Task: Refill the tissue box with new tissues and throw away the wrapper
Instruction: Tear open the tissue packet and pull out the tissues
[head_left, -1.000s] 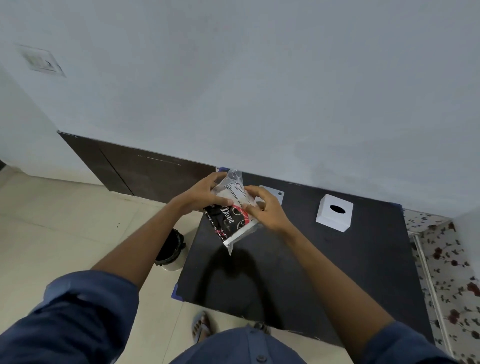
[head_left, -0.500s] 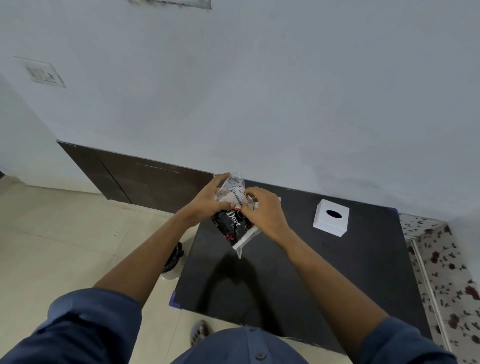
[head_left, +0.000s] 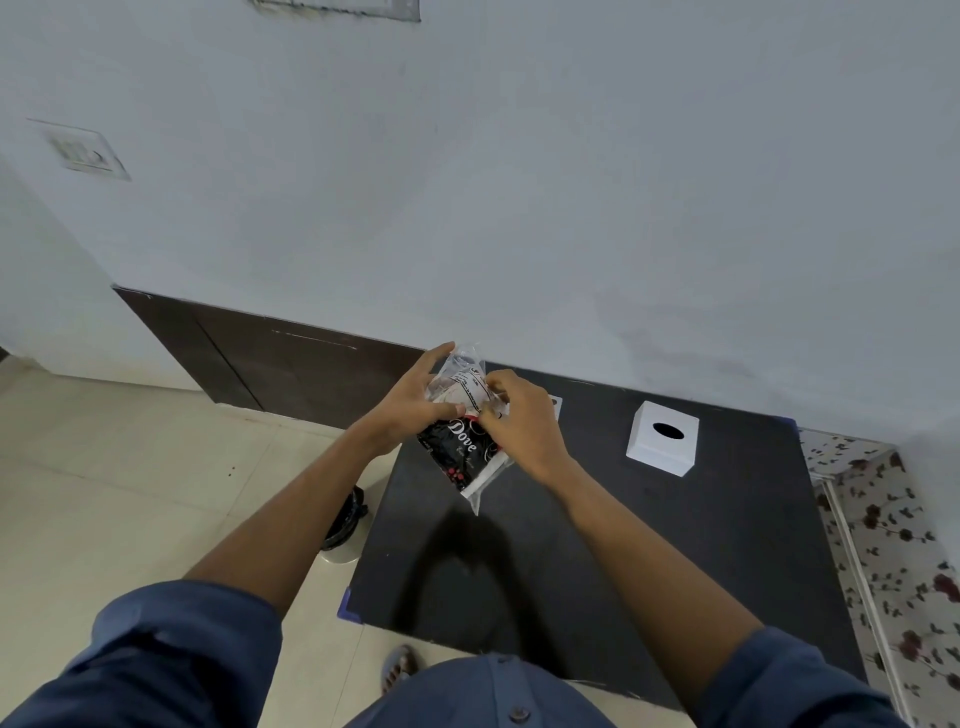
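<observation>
A plastic tissue pack (head_left: 460, 448), black and clear with white lettering, hangs in the air above the far left part of the black table (head_left: 649, 545). My left hand (head_left: 410, 402) grips its upper left side. My right hand (head_left: 519, 421) pinches the clear top part from the right. A white cube tissue box (head_left: 662, 446) with a dark oval slot on top stands on the table to the right, well apart from both hands.
A small bin with a black liner (head_left: 345, 525) stands on the tiled floor by the table's left edge. A flat white piece (head_left: 555, 405) lies on the table behind my right hand. A wall runs close behind the table. Floral fabric (head_left: 893, 519) lies at the right.
My right hand has shifted up onto the clear top of the pack, closer to my left hand. The pack stays held above the table.
</observation>
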